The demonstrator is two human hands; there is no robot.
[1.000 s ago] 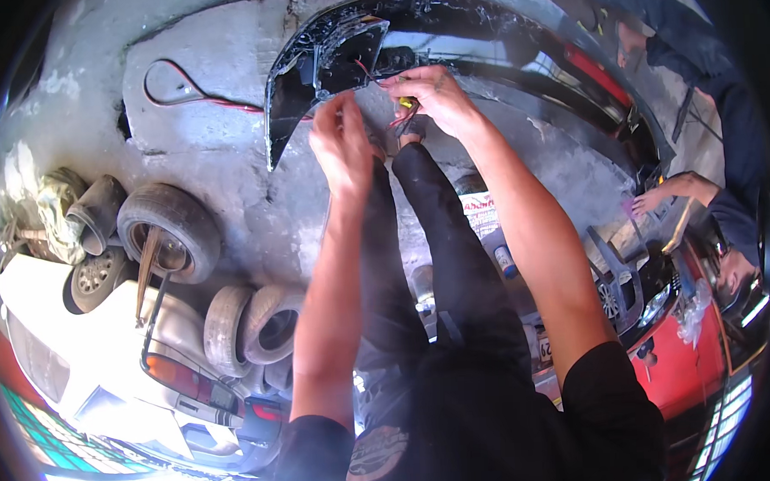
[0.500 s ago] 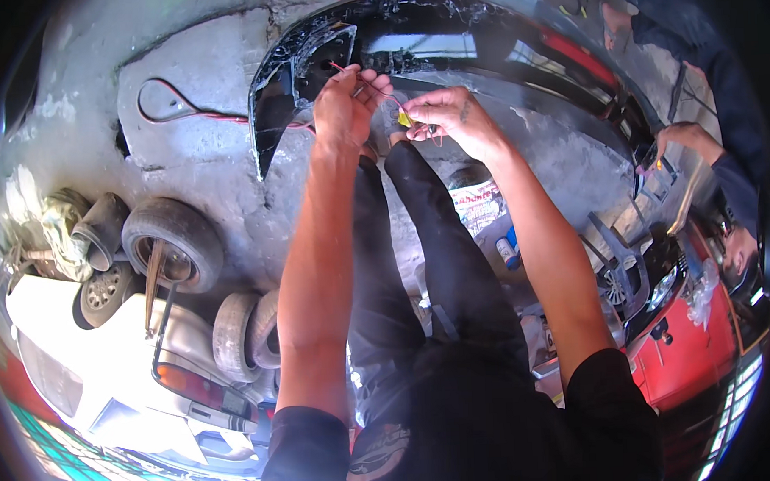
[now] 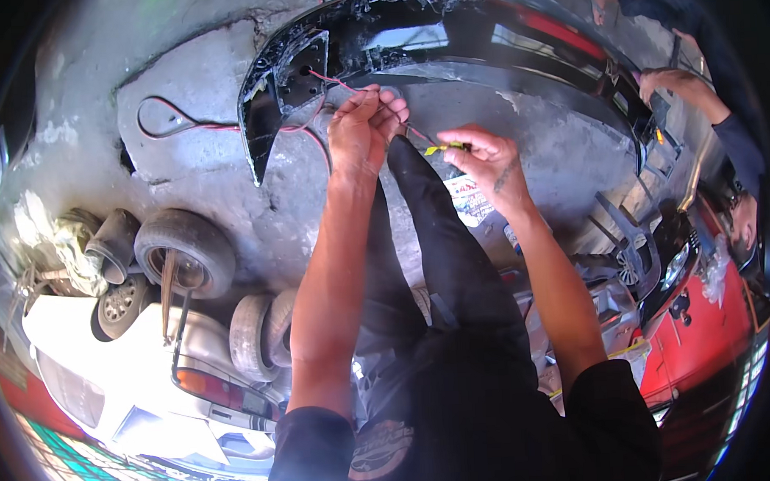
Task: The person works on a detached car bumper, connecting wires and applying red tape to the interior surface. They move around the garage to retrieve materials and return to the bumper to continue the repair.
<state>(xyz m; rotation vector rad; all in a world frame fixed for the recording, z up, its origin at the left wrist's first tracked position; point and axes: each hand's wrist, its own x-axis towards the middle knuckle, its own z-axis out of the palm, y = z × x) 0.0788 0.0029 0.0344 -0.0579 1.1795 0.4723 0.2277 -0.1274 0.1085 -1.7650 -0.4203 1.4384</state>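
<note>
Item: thin red insulated wire [image 3: 334, 80], visible run starting at a dark round hole in the glossy black, curved plastic bumper cover [image 3: 445, 26]. Handling, as judged: grip by the insulation, light tension only, with the left hand taking the strain so that little pull reaches the hole's edge; bends kept wide, no kinks

Left hand [image 3: 364, 129]: fingers curled, thumb pressed in, closed about the wire; exact contact hidden. Right hand [image 3: 490, 165]: thumb and fingers pinched on a small yellow-and-dark piece [image 3: 435, 149], its kind too small to tell. Hands: apart, a strand bridging the gap

Position: wire ahead of the left hand, toward the bumper cover, then between the two hands; yellow-and-dark piece at the right fingertips, on the side facing the left hand. Also: red-and-black two-strand cable [image 3: 199, 126], looped on the grey concrete floor [image 3: 230, 178], to the left of the left hand
</note>
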